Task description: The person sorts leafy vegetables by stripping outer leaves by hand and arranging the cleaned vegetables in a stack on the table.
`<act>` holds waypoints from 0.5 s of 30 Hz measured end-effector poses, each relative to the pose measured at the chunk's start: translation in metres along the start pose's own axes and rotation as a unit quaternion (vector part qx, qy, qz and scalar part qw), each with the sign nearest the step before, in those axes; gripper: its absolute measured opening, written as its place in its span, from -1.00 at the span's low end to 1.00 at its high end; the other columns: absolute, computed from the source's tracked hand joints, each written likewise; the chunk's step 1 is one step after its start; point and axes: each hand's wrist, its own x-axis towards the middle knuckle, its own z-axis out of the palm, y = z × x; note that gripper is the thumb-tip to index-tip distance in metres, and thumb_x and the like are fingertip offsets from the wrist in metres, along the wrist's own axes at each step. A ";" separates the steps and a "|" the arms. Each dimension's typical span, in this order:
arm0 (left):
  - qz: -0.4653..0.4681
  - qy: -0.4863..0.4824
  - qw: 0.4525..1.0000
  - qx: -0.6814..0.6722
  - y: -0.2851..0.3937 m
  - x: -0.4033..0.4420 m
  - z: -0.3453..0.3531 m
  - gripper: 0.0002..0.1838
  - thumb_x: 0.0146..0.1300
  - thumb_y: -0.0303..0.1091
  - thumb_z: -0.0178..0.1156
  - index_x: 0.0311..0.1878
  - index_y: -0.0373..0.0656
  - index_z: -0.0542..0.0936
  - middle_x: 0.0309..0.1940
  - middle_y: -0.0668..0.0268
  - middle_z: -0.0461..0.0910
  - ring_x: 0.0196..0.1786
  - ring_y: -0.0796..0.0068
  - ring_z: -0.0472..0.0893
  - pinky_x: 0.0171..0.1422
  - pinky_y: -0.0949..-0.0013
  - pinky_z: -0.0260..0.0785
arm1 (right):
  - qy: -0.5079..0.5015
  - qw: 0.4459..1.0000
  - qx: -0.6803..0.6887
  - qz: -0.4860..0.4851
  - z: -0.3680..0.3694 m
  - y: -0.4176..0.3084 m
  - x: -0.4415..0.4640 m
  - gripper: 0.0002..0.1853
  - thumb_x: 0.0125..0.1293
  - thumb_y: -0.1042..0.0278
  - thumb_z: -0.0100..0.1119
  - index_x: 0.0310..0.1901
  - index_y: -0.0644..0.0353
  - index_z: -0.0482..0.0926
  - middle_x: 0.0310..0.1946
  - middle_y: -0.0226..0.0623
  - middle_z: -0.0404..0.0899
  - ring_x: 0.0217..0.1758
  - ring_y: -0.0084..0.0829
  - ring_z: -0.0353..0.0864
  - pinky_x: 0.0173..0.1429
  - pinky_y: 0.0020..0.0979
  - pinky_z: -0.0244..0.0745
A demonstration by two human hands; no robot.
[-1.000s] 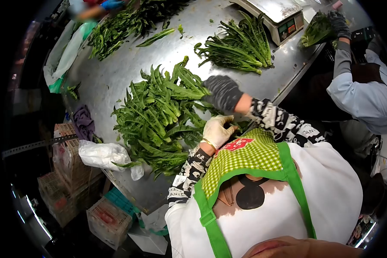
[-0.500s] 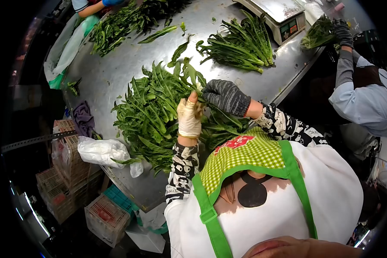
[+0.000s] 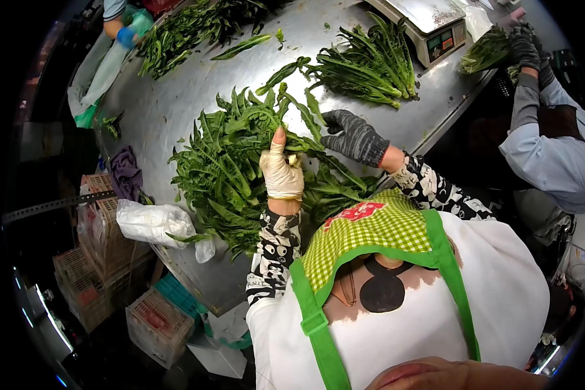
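Observation:
My left hand (image 3: 281,170), in a cream glove with the thumb tip bare, is closed around the stem end of a leafy green (image 3: 296,140). Its long jagged leaves spread above and to the right of the fist. To the right, my right hand (image 3: 356,138) wears a dark grey knit glove. Its thumb and fingers are apart, close to a loose narrow leaf (image 3: 314,106) near the fingertips. A large heap of the same leafy greens (image 3: 218,172) lies beside and under my left hand. More leaves (image 3: 335,185) lie below my right hand, against the apron.
A bunch of greens (image 3: 367,68) lies by a weighing scale (image 3: 439,42) on the metal table (image 3: 169,107). Another pile (image 3: 175,39) is at the far left. A white plastic bag (image 3: 155,224) sits at the table edge. Co-workers' hands show at right (image 3: 523,49) and top left (image 3: 125,37).
My right hand has drawn away to the right from my left hand, and its fingers have parted. My left hand keeps its grip. The co-worker's blue-gloved hand at top left has moved down.

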 end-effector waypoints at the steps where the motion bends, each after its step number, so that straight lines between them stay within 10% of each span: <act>1: 0.006 0.015 1.000 0.009 -0.001 0.000 0.004 -0.77 0.16 -0.19 0.37 -0.39 -0.11 0.57 -0.55 0.44 0.55 -0.58 0.65 0.48 -0.57 0.59 0.28 | -0.004 0.999 0.041 0.000 -0.004 -0.017 -0.003 -0.62 0.20 0.21 0.25 -0.04 0.32 0.57 -0.26 -0.07 0.64 -0.18 -0.30 0.63 0.05 -0.33 0.50; 3: 0.016 0.042 0.999 0.029 -0.005 -0.004 0.017 -0.68 0.10 -0.23 0.43 -0.60 -0.08 0.49 -0.65 0.43 0.48 -0.70 0.67 0.40 -0.66 0.59 0.21 | -0.050 0.998 0.041 -0.023 -0.007 -0.029 -0.004 -0.63 0.20 0.20 0.26 -0.06 0.31 0.58 -0.28 -0.09 0.64 -0.19 -0.28 0.63 0.02 -0.33 0.50; 9: -0.037 -0.122 0.991 -0.034 -0.019 0.003 -0.008 -0.84 0.13 -0.35 0.38 -0.39 -0.18 0.60 -0.59 0.41 0.55 -0.59 0.56 0.51 -0.51 0.53 0.31 | -0.042 0.995 0.064 -0.066 0.008 -0.012 -0.003 -0.76 0.28 0.25 0.17 -0.21 0.29 0.59 -0.39 -0.14 0.60 -0.34 -0.29 0.59 -0.21 -0.32 0.50; 11: -0.034 -0.034 0.999 0.001 -0.014 -0.008 0.011 -0.87 0.14 -0.39 0.36 -0.38 -0.20 0.60 -0.57 0.38 0.57 -0.56 0.55 0.53 -0.47 0.53 0.34 | 0.002 0.984 0.086 -0.159 0.018 -0.001 0.002 -0.82 0.30 0.32 0.12 -0.25 0.27 0.59 -0.48 -0.20 0.56 -0.42 -0.40 0.56 -0.28 -0.38 0.49; 13: -0.050 0.000 0.997 -0.051 -0.015 -0.011 0.013 -0.88 0.12 -0.49 0.35 -0.26 -0.21 0.64 -0.44 0.32 0.65 -0.49 0.56 0.59 -0.45 0.53 0.37 | -0.041 0.931 0.347 0.101 0.015 0.001 0.003 -0.90 0.29 0.49 0.05 -0.26 0.24 0.58 -0.54 -0.25 0.54 -0.49 -0.47 0.53 -0.32 -0.45 0.48; 14: -0.036 0.003 0.998 -0.052 -0.013 -0.011 0.012 -0.93 0.14 -0.47 0.34 -0.36 -0.22 0.64 -0.47 0.35 0.64 -0.48 0.58 0.58 -0.39 0.50 0.40 | 0.029 0.818 0.497 0.288 0.020 0.016 0.015 -0.92 0.24 0.51 0.09 -0.26 0.24 0.56 -0.51 -0.24 0.58 -0.50 -0.43 0.54 -0.35 -0.47 0.48; 15: -0.021 0.013 0.999 -0.040 -0.011 -0.011 0.011 -0.92 0.14 -0.45 0.35 -0.38 -0.22 0.64 -0.51 0.36 0.61 -0.52 0.60 0.54 -0.42 0.51 0.37 | -0.027 0.958 0.264 0.111 0.015 0.031 0.019 -0.87 0.21 0.40 0.16 -0.24 0.24 0.56 -0.46 -0.22 0.59 -0.45 -0.38 0.56 -0.31 -0.42 0.49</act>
